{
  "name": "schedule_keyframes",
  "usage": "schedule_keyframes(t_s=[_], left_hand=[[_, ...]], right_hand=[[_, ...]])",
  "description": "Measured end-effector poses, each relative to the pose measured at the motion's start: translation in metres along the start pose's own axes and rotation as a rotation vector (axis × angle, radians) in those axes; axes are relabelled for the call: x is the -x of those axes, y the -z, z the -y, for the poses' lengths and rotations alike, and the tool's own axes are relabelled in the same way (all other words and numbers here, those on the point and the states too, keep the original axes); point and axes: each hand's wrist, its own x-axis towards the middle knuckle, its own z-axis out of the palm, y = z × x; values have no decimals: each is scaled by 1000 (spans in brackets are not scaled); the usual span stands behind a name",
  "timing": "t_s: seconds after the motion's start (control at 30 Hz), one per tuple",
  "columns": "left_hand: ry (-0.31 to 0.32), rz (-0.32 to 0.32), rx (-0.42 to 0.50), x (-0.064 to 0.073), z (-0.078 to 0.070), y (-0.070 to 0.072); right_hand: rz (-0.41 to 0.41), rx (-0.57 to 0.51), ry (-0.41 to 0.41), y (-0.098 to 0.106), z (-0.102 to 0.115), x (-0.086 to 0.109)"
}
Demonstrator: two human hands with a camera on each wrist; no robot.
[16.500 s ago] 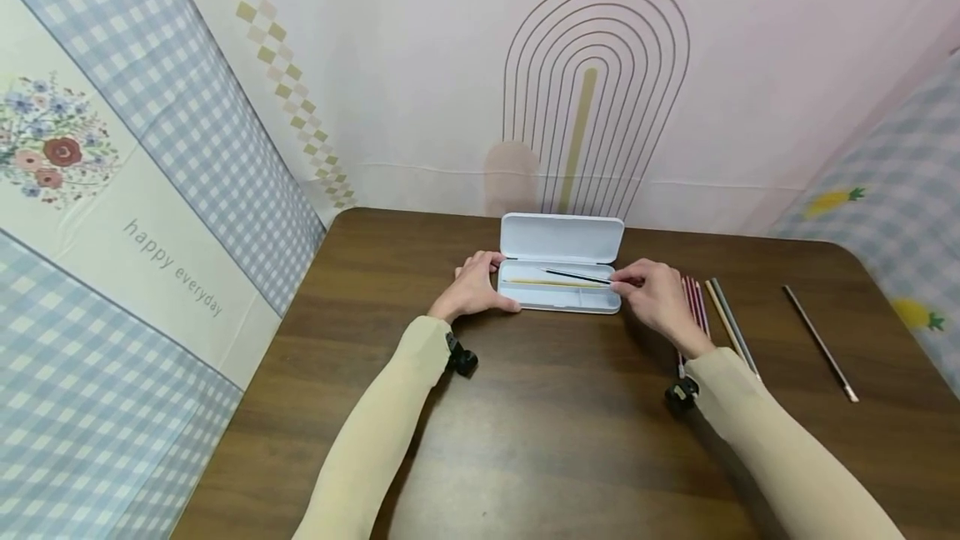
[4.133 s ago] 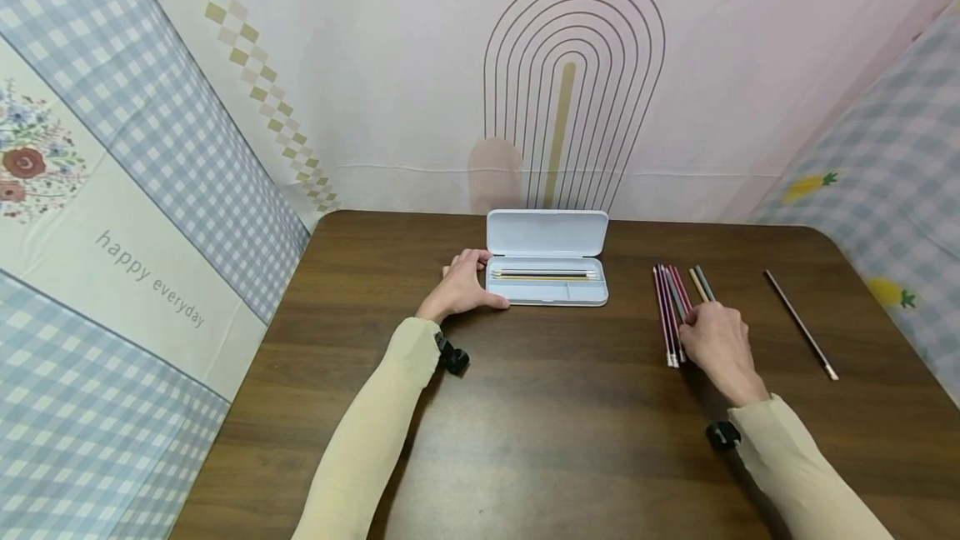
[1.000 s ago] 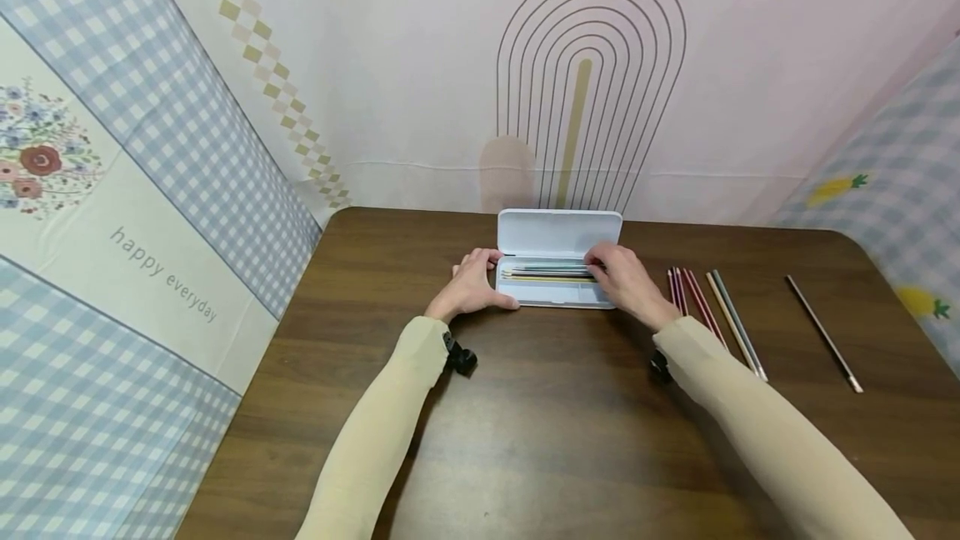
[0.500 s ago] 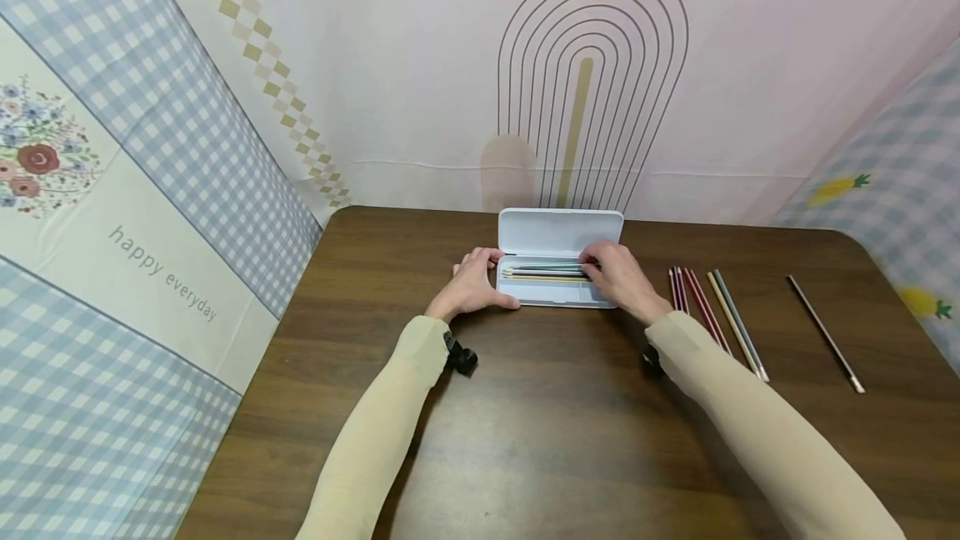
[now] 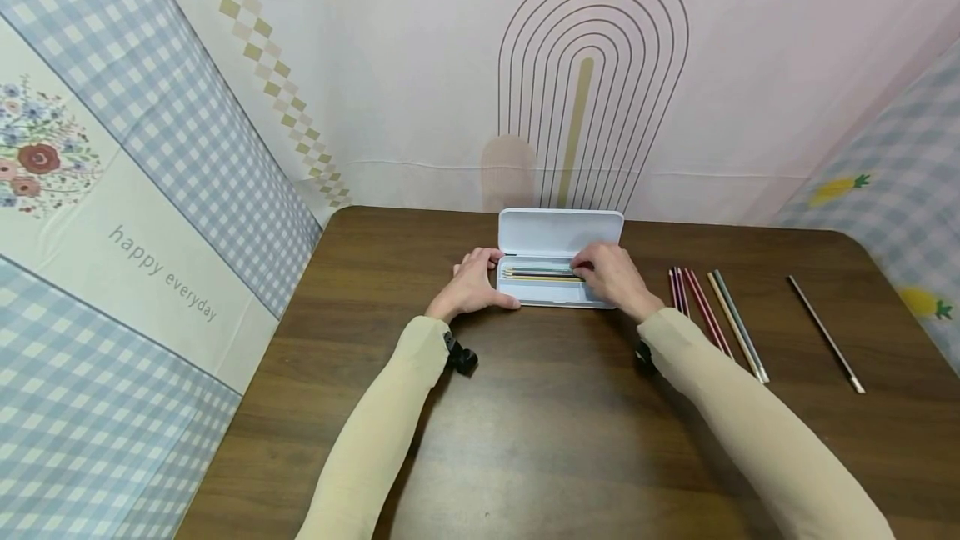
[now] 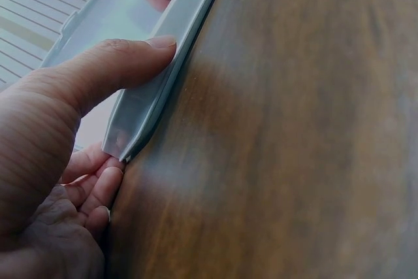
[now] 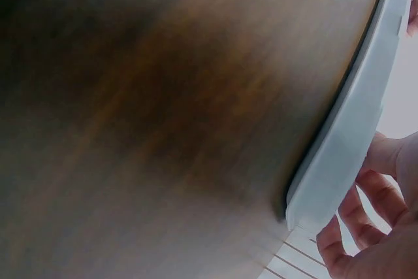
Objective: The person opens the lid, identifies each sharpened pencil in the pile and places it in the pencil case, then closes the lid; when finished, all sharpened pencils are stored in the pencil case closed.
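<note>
A pale blue-white pencil case point(image 5: 558, 304) lies near the table's far edge with its lid point(image 5: 558, 230) raised. Several pencils point(image 5: 536, 272) lie lengthwise in its rear compartment. My left hand point(image 5: 470, 286) grips the case's left end; in the left wrist view the thumb point(image 6: 124, 63) presses the front wall and the fingers curl around the end. Over the right part of the compartment, my right hand point(image 5: 611, 277) pinches the end of a teal pencil point(image 5: 551, 262). In the right wrist view, the case point(image 7: 346, 148) hides its fingertips.
On the brown table point(image 5: 525, 440), right of the case, lie dark red and purplish pencils point(image 5: 708, 311), then a beige and a grey-blue pencil point(image 5: 738, 327) side by side. Farther right is a lone dark pencil point(image 5: 825, 336). A patterned cloth point(image 5: 420, 90) hangs behind.
My right hand has gone from the loose pencils to the case and, over the last second, slid left along it. Teal pencil now lies in the case. Left hand keeps its grip.
</note>
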Motion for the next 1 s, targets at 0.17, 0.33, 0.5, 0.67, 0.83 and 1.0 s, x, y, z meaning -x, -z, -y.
schedule_keyframes(t_s=[0.17,0.33,0.5,0.67,0.83,1.0], left_hand=[[0,-1,-3,0,-1,0],[-1,3,-8,-1,0,0],[-1,5,-6,-1,0,0],[1,6,-6,-1,0,1],[4,7,-4,-1,1,0],[4,6,-5,-1,0,0]], right_hand=[[0,24,-8,0,-1,-1],[-26,21,15,-1,-2,-2],[-33,32,40,-1,-2,-4],[-13,60,38,-2,-1,-5],[-2,161,113,-2,-1,-6],[1,216,152,-1,0,-6]])
